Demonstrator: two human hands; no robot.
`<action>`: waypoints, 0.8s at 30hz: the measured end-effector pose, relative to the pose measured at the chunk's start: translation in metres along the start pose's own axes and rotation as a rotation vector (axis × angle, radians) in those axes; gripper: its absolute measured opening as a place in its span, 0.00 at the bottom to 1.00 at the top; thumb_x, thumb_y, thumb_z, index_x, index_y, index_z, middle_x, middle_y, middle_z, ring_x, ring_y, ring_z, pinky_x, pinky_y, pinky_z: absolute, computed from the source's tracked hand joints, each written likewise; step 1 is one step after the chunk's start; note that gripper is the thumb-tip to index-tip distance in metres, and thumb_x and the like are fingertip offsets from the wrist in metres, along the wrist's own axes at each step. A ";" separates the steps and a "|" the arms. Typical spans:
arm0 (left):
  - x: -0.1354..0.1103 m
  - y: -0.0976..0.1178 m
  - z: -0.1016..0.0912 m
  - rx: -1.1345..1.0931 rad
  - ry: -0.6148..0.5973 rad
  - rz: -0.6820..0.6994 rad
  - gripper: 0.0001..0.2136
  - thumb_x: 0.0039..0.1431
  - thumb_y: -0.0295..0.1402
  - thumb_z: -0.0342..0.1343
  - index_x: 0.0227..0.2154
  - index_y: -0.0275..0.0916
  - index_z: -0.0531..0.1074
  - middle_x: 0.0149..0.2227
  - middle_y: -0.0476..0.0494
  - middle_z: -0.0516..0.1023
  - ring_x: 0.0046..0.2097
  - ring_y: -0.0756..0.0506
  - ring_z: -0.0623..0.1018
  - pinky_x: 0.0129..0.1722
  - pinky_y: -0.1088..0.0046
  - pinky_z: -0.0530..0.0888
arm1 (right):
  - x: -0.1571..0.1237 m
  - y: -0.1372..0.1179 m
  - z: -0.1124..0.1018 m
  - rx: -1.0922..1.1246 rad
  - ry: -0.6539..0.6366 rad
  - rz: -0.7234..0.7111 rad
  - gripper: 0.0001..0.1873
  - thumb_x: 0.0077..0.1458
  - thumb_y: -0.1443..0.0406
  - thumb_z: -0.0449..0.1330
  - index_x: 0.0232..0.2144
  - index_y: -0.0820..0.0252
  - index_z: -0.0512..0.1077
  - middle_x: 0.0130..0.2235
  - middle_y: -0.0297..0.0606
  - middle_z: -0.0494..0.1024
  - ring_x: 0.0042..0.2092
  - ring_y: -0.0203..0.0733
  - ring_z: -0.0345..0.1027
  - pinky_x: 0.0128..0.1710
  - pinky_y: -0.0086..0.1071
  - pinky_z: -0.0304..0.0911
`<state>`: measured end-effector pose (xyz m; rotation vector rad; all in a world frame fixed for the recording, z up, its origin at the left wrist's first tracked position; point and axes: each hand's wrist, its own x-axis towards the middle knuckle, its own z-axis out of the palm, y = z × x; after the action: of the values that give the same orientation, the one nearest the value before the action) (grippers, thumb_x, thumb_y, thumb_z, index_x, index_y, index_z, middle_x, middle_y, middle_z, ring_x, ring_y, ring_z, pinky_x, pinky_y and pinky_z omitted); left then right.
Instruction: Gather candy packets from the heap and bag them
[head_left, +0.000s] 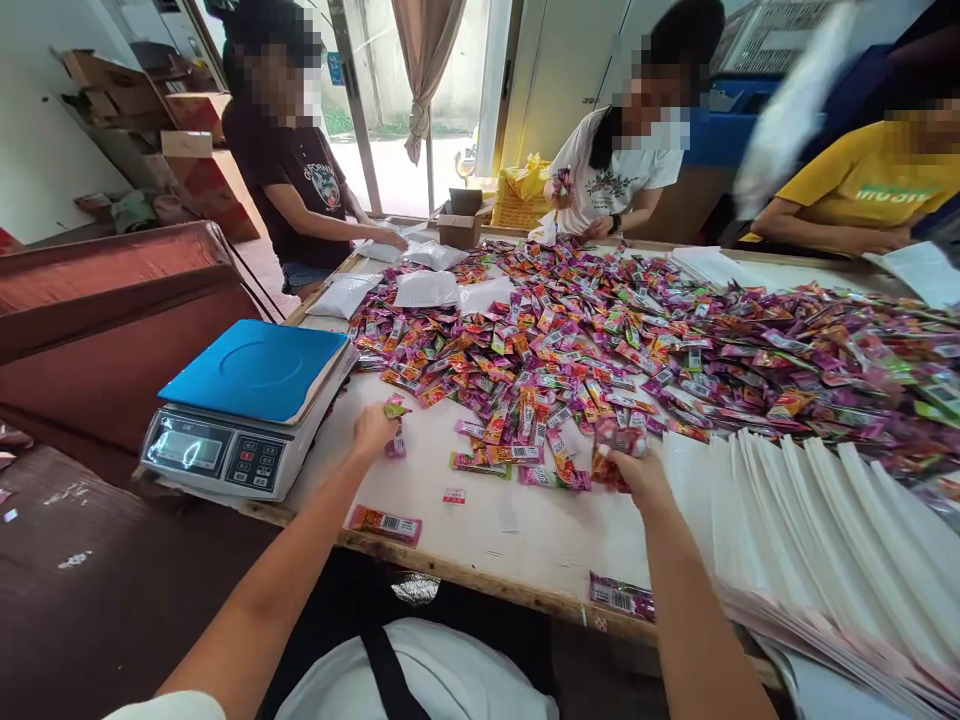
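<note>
A big heap of small colourful snack packets [637,330] covers the white table top [525,530]. My left hand [373,432] is closed on a few green and purple packets [394,425] near the table's left side, just right of the scale. My right hand [641,472] is closed on a bunch of red and purple packets [615,445] at the heap's near edge. Loose packets [517,455] lie between my hands.
A digital scale with a blue pan [251,405] stands at the table's left corner. A fanned stack of white bags [825,540] lies at the right. Three other people sit around the far side. Single packets [385,524] lie by the near edge.
</note>
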<state>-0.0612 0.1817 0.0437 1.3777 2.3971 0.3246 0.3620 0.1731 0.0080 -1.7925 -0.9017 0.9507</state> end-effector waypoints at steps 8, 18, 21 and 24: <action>-0.008 -0.012 -0.020 -0.149 0.020 -0.021 0.08 0.50 0.37 0.58 0.32 0.40 0.69 0.27 0.46 0.76 0.32 0.42 0.79 0.27 0.72 0.69 | -0.025 -0.025 -0.028 0.271 -0.008 0.110 0.24 0.22 0.58 0.71 0.24 0.60 0.67 0.18 0.30 0.70 0.17 0.34 0.63 0.12 0.26 0.58; -0.024 -0.022 -0.011 -0.226 -0.124 -0.044 0.06 0.42 0.31 0.60 0.22 0.39 0.67 0.20 0.50 0.72 0.27 0.44 0.75 0.23 0.73 0.66 | -0.041 -0.008 -0.020 -0.010 -0.015 0.067 0.15 0.28 0.61 0.66 0.22 0.61 0.67 0.13 0.27 0.64 0.14 0.33 0.56 0.11 0.28 0.53; -0.034 -0.010 -0.018 -0.242 -0.027 0.182 0.07 0.44 0.31 0.59 0.29 0.39 0.71 0.28 0.47 0.76 0.32 0.45 0.76 0.29 0.72 0.69 | -0.046 -0.009 -0.021 -0.159 -0.168 -0.136 0.14 0.35 0.61 0.62 0.28 0.61 0.70 0.16 0.28 0.67 0.15 0.33 0.56 0.13 0.28 0.53; -0.060 0.022 0.002 -0.164 -0.130 0.627 0.10 0.48 0.26 0.54 0.35 0.40 0.72 0.38 0.45 0.77 0.40 0.46 0.75 0.41 0.70 0.71 | -0.059 -0.012 0.004 -0.416 -0.393 -0.396 0.12 0.38 0.67 0.58 0.31 0.58 0.71 0.23 0.31 0.71 0.23 0.37 0.63 0.23 0.29 0.60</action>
<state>-0.0150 0.1412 0.0612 1.9698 1.7391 0.5523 0.3303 0.1274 0.0317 -1.6827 -1.7377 0.9124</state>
